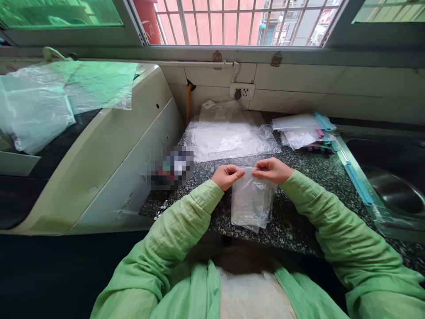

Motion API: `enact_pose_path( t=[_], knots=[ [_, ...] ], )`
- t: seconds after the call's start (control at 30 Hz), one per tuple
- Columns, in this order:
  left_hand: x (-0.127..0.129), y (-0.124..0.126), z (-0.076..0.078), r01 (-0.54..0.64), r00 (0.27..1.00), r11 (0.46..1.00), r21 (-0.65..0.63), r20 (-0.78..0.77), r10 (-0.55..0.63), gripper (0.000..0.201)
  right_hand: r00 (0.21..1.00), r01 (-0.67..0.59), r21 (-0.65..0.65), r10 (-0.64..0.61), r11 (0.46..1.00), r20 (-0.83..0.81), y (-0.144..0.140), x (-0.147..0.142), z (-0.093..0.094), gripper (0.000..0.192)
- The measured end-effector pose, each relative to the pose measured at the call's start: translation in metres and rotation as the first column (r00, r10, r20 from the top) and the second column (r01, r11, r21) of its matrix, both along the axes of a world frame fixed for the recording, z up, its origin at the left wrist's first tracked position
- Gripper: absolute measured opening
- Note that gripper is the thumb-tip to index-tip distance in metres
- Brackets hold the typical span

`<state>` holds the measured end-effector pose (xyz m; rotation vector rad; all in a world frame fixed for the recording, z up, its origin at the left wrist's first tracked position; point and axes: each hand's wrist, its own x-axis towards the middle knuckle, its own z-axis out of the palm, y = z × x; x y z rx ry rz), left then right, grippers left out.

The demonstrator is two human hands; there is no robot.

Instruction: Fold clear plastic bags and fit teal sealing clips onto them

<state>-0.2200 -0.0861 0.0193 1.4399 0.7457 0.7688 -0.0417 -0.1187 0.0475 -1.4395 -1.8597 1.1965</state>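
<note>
Hands: left (226,176), right (271,169) | pinching clear bag (251,201) top

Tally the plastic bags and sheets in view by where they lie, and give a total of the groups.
Small clear plastic bag held up by both hands, left hand and right hand: 1
Pile of clear plastic bags flat on the speckled granite counter: 1
Stack of zip bags with teal and pink strips: 1
Thin translucent plastic sheets on the white appliance: 1
Total: 4 groups
</note>
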Motion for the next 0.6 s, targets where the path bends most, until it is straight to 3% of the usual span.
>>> enact_pose_path(
  t=[0.33, 0.6],
  knots=[
    [0.0003, -0.0004, 0.0004, -0.044, 0.999, 0.998, -0.049, 0.022, 0.045, 0.041, 0.997, 0.069, 0.0, -0.069, 0.998, -0.033, 0.0023, -0.0007, -0.0017, 0.04],
    [-0.0024, 0.0037, 0.0007, -0.199, 0.978, 0.979, -0.044, 0.051, 0.201, 0.035, 0.974, 0.209, 0.071, -0.201, 0.975, -0.107, 0.003, 0.0051, 0.0011, 0.042]
  ],
)
